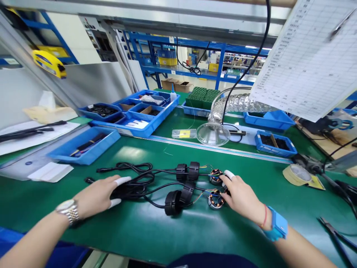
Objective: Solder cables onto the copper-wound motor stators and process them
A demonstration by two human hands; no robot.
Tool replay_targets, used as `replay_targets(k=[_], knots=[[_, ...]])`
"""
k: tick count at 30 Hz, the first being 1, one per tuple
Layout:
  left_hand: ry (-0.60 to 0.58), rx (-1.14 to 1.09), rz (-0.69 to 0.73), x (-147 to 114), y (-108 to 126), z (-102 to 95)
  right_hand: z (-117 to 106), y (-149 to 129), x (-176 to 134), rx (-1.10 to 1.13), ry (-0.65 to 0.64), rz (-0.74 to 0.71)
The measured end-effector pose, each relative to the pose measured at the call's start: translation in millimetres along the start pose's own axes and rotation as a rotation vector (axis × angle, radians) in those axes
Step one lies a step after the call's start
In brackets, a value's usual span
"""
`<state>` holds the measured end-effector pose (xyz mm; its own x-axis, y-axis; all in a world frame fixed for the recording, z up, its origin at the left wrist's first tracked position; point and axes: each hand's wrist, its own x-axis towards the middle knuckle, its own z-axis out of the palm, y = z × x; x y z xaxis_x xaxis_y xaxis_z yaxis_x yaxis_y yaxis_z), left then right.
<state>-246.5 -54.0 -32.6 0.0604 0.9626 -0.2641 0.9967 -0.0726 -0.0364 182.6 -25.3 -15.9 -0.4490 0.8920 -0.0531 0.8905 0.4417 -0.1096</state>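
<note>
My left hand (96, 195), with white finger cots and a wristwatch, curls over a bundle of black cables (136, 188) on the green table. Black round plastic caps (173, 203) are threaded on the cables, several in a cluster at the middle. Thin coloured wires lead from the cables to copper-wound stators. My right hand (241, 193) grips at the stators: its index finger touches the upper stator (215, 176), and its thumb is at the lower stator (215, 200). Another round part shows partly between these fingers, mostly hidden. A blue wrist strap (276, 224) circles my right wrist.
A metal extraction funnel (213, 134) stands beyond the stators. Blue trays (83, 143) line the left and back. A tape roll (297, 175) and pliers (334, 232) lie at the right. A paper sheet (304, 56) and black cord hang overhead.
</note>
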Motion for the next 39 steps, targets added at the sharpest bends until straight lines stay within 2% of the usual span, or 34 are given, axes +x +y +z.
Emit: replay_targets(k=[2,5,7,12,19,22,25,31,35,39], knots=[[-0.035,-0.025,0.028,0.6,-2.5,14.3,4.6,-6.0,4.8,0.020,-0.040,0.035],[0.049,-0.009,0.075,2.3,-8.2,26.0,6.4,-9.0,14.7,0.059,-0.113,0.075],[0.099,0.023,0.098,4.7,-9.7,30.4,4.4,-8.3,21.5,0.062,-0.168,0.097],[0.094,0.060,0.110,20.5,-3.9,33.3,3.0,-4.7,33.0,0.031,-0.238,0.065],[0.012,0.020,0.134,46.4,0.5,18.2,0.4,0.6,26.8,0.174,-0.193,0.002],[-0.027,-0.022,0.165,51.5,0.6,15.4,-5.8,1.0,12.5,0.225,-0.063,0.023],[0.003,-0.042,0.210,52.4,-1.6,17.3,-3.9,-2.8,-1.9,0.233,0.024,0.067],[0.048,-0.041,0.218,47.4,-4.7,22.4,13.0,-20.2,-5.5,0.122,0.059,0.083],[0.018,0.007,0.168,46.1,-1.8,21.0,19.9,-28.2,1.2,0.030,0.067,0.121],[-0.031,0.009,0.172,46.5,2.1,15.4,25.0,-28.8,3.2,0.072,0.072,0.150]])
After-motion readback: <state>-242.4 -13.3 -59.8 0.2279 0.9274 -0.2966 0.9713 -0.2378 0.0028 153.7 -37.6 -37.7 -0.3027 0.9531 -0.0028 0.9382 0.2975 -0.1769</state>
